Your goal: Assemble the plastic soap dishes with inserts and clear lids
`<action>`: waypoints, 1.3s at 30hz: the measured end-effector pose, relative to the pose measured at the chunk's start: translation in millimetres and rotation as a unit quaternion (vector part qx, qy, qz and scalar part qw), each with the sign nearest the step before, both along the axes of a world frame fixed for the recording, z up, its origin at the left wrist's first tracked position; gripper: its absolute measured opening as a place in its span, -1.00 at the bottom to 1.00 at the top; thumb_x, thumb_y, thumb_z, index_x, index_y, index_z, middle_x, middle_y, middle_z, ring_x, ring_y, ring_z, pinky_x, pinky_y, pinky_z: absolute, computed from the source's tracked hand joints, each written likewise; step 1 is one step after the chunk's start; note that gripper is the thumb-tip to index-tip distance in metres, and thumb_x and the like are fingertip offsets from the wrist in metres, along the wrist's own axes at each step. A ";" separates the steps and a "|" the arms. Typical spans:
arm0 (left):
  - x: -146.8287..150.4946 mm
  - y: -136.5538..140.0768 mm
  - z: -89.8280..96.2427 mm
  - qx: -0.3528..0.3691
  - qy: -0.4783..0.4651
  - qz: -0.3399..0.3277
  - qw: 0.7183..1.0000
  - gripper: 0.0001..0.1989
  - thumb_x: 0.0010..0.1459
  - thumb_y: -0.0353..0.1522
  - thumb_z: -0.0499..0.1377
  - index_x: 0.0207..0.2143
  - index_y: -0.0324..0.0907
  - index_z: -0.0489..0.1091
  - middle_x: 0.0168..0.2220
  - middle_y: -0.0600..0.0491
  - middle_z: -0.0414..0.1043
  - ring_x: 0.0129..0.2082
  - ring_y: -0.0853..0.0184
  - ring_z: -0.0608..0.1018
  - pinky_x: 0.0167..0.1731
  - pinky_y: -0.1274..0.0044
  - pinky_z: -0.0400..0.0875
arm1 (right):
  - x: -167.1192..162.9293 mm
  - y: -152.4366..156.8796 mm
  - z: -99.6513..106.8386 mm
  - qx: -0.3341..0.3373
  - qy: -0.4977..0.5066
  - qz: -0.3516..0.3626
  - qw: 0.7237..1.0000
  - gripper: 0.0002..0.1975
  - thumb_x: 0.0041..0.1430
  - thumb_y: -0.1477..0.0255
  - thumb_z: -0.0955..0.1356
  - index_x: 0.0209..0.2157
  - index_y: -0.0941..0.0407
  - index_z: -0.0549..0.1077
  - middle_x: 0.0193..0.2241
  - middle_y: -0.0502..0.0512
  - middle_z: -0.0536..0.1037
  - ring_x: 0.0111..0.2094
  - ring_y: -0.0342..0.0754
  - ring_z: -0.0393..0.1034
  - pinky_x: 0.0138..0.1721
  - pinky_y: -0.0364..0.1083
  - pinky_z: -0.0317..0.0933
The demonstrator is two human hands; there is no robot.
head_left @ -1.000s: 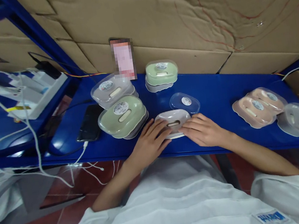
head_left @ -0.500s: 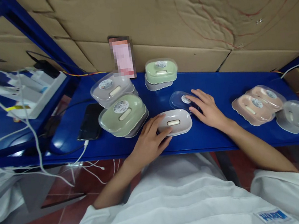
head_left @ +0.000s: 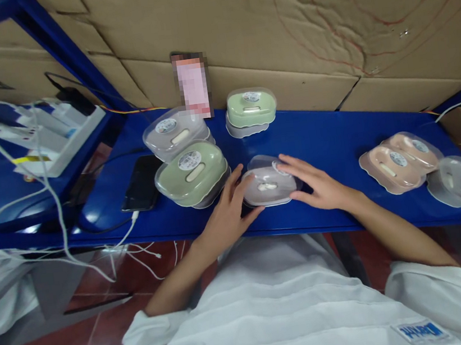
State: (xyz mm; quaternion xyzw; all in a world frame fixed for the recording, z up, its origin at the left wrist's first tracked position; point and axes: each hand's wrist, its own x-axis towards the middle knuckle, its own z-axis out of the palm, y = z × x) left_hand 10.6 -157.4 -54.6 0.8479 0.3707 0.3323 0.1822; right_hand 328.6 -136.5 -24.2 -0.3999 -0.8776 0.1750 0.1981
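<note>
A pale grey oval soap dish (head_left: pixel 254 196) lies on the blue shelf in front of me. Over it is a clear plastic lid (head_left: pixel 260 162) with a round sticker, tilted slightly towards the back. My left hand (head_left: pixel 229 206) curves round the dish's left end, thumb at the front and fingers behind. At the right end my right hand (head_left: pixel 317 184) grips the lid, its fingers on top near the sticker and its thumb at the front edge. Whether the lid is fully seated I cannot tell.
Lidded green and grey boxes (head_left: pixel 191 172) stand at left, with a green-topped stack (head_left: pixel 251 110) behind. Pink boxes (head_left: pixel 391 165) and a grey one (head_left: pixel 456 182) sit at right. A phone (head_left: pixel 141 184) on a white cable lies left; another device (head_left: pixel 192 84) leans against the cardboard (head_left: pixel 280 30).
My right hand has brought the clear lid from behind the soap dish forward and left, over it. My left hand has shifted slightly and stays at the dish's left end.
</note>
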 end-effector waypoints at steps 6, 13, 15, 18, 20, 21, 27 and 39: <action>-0.4 3.5 -18.8 -0.039 -0.087 0.022 0.995 -0.18 0.32 -0.19 0.39 0.45 -0.03 0.02 0.49 -0.30 0.14 0.50 -0.04 0.30 0.42 0.03 0.35 | -14.6 -9.5 -7.1 0.091 0.002 0.057 0.994 -0.26 0.56 0.29 0.27 0.60 -0.11 -0.12 0.58 0.17 0.04 0.58 0.22 -0.07 0.52 0.34 0.06; -0.7 4.3 -20.5 -0.059 -0.081 0.025 0.995 -0.07 0.34 -0.17 0.38 0.54 0.04 -0.11 0.50 -0.23 0.17 0.48 0.01 0.35 0.41 0.11 0.38 | -21.1 -11.7 -15.5 0.160 -0.047 0.082 0.983 -0.29 0.53 0.38 0.31 0.57 -0.11 0.02 0.48 0.23 0.28 0.53 0.25 0.09 0.47 0.37 0.15; -0.4 4.4 -14.5 -0.046 -0.062 0.026 0.997 -0.11 0.36 -0.18 0.36 0.54 0.04 -0.08 0.49 -0.21 0.20 0.47 0.02 0.36 0.43 0.12 0.36 | -24.4 -12.5 -14.3 0.174 -0.060 0.086 0.979 -0.28 0.52 0.37 0.33 0.57 -0.10 0.02 0.47 0.24 0.29 0.53 0.24 0.08 0.48 0.37 0.13; -0.3 4.8 -9.5 -0.018 -0.039 0.030 0.999 -0.12 0.37 -0.21 0.35 0.54 0.02 -0.07 0.48 -0.22 0.23 0.48 0.02 0.36 0.42 0.14 0.36 | -26.7 -11.9 -12.9 0.182 -0.060 0.087 0.978 -0.26 0.51 0.35 0.35 0.57 -0.08 0.02 0.49 0.27 0.26 0.54 0.23 0.05 0.49 0.36 0.12; -0.6 5.1 -9.2 -0.004 -0.027 0.033 0.999 -0.11 0.37 -0.22 0.35 0.55 0.01 -0.08 0.47 -0.23 0.23 0.48 0.02 0.36 0.41 0.14 0.38 | -26.4 -10.8 -13.2 0.183 -0.058 0.083 0.978 -0.28 0.51 0.36 0.34 0.57 -0.06 0.03 0.50 0.29 0.22 0.55 0.21 0.04 0.49 0.35 0.12; -0.8 5.3 -9.6 0.000 -0.023 0.034 0.999 -0.12 0.37 -0.22 0.35 0.55 0.00 -0.08 0.47 -0.24 0.23 0.48 0.02 0.35 0.41 0.13 0.38 | -26.0 -10.2 -13.8 0.183 -0.058 0.083 0.978 -0.28 0.51 0.36 0.34 0.57 -0.06 0.04 0.51 0.30 0.21 0.55 0.21 0.03 0.49 0.34 0.11; -1.1 5.2 -8.3 -0.014 -0.002 0.042 0.999 -0.13 0.38 -0.24 0.34 0.55 0.02 -0.07 0.48 -0.23 0.22 0.48 0.02 0.35 0.40 0.14 0.38 | -24.0 -9.2 -18.7 0.186 -0.077 0.085 0.976 -0.31 0.51 0.35 0.35 0.55 -0.01 0.09 0.51 0.34 0.18 0.56 0.20 -0.03 0.50 0.34 0.09; -19.0 -16.3 -10.9 0.206 0.048 0.082 0.974 -0.29 0.28 -0.43 0.38 0.40 0.15 0.31 0.55 -0.10 0.05 0.47 -0.10 0.35 0.36 0.04 0.43 | -12.0 -8.4 4.5 0.181 -0.120 -0.030 0.976 -0.51 0.54 0.27 0.30 0.42 -0.08 0.35 0.43 0.21 0.36 0.49 0.23 0.18 0.40 0.34 0.27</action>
